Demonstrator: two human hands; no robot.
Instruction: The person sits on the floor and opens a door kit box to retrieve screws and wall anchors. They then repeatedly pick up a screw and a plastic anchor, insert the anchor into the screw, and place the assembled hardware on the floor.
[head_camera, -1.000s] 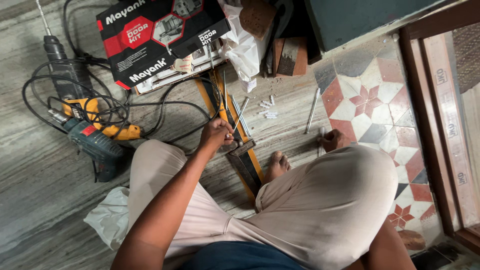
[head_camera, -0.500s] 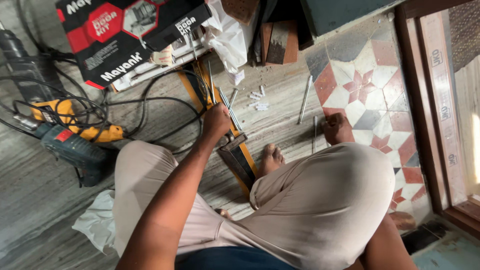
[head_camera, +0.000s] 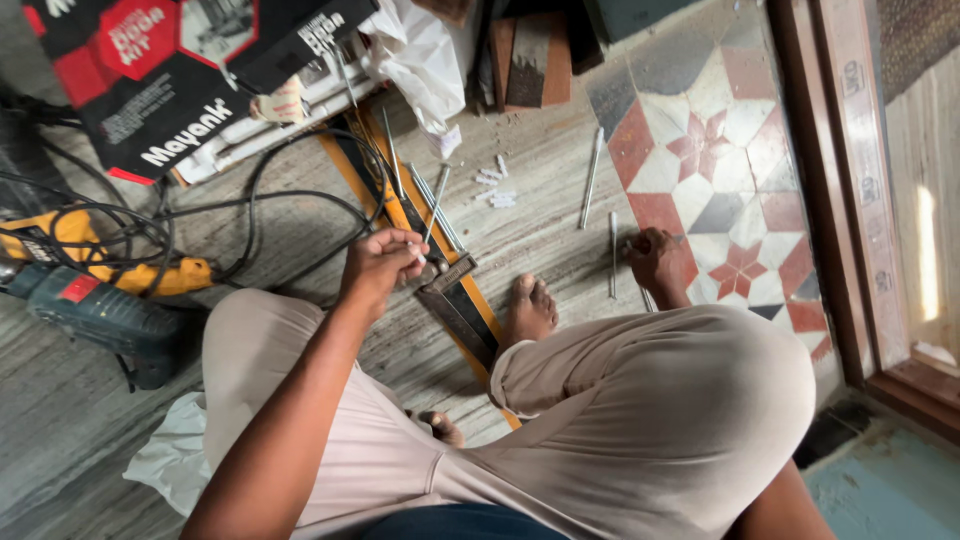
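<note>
A: What's nearest?

B: A person sits on the floor with knees bent, one bare foot (head_camera: 528, 308) on the boards. The left hand (head_camera: 382, 265) is closed, fingers pinched together on a thin metal rod (head_camera: 436, 204) that slants up and away from the grip. Just under that hand lies a dark metal bracket (head_camera: 452, 295) on a long yellow strip (head_camera: 420, 235).

A: And the other hand?

B: The right hand (head_camera: 655, 258) rests fingers-down on the patterned tile (head_camera: 700, 160), touching the floor beside two loose rods (head_camera: 612, 255). Whether it holds anything, I cannot tell.

A: Has anything changed?

B: Since a second ago the left hand has drawn the rod slightly nearer the knee; the right has stayed put.

A: Farther off?

B: Left of the grip, a drill (head_camera: 95, 315) amid black cables (head_camera: 250, 200); beyond, a red-and-black box (head_camera: 150, 90) and white plastic (head_camera: 420, 60).
</note>
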